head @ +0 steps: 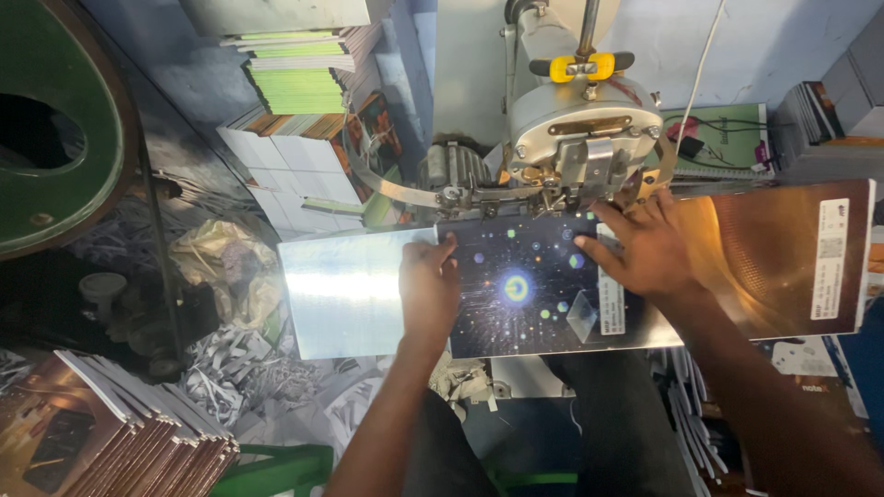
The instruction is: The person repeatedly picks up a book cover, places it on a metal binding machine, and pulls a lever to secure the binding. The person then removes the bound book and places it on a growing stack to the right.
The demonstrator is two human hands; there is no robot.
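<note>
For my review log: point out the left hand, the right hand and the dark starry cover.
left hand [428, 281], head view, back of hand.
right hand [645, 244], head view, back of hand.
dark starry cover [516, 317], head view, lower middle.

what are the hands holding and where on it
Both hands press a glossy starry book cover flat under the stitching machine: left hand at its middle fold, right hand near the top edge.

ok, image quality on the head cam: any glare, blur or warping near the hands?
Head view: strong glare whitens the glossy cover beside the left hand; a warm sheen lies on the orange-brown cover past the right hand. The dark starry cover and the stitching machine head look fairly sharp. Wide-angle bending shows at the edges; the lower left is dim.
</note>
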